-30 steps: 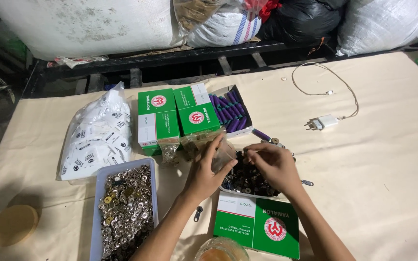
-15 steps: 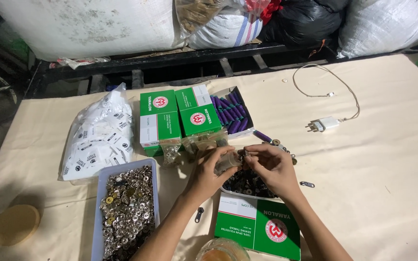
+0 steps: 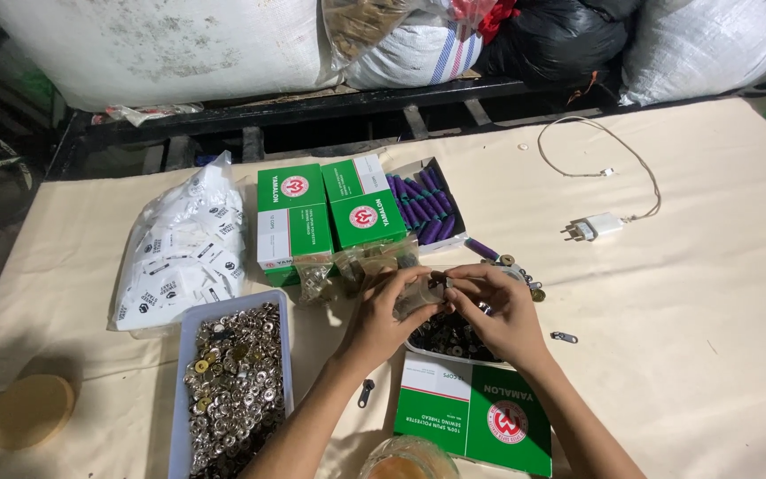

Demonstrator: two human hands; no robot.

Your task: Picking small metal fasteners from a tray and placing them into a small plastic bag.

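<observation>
Green-and-white boxes (image 3: 325, 217), purple thread spools (image 3: 423, 208), silvery buttons in a pale tray (image 3: 190, 337), cream tablecloth (image 3: 693, 293).

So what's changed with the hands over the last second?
The left hand and right hand have closed together, fingertips now meeting on a small clear plastic bag above the dark tray of metal parts. The green boxes and white charger stayed put.

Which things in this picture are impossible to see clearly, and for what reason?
All in the head view:
- The small part pinched between the left hand and right hand: the fingers cover it.
- The dark tray of parts: mostly hidden under both hands.
- The glass jar: cut off by the bottom edge.
- The pieces in the blue tray: too small to tell apart.
- The open box of purple spools: partly covered by a green box.
</observation>
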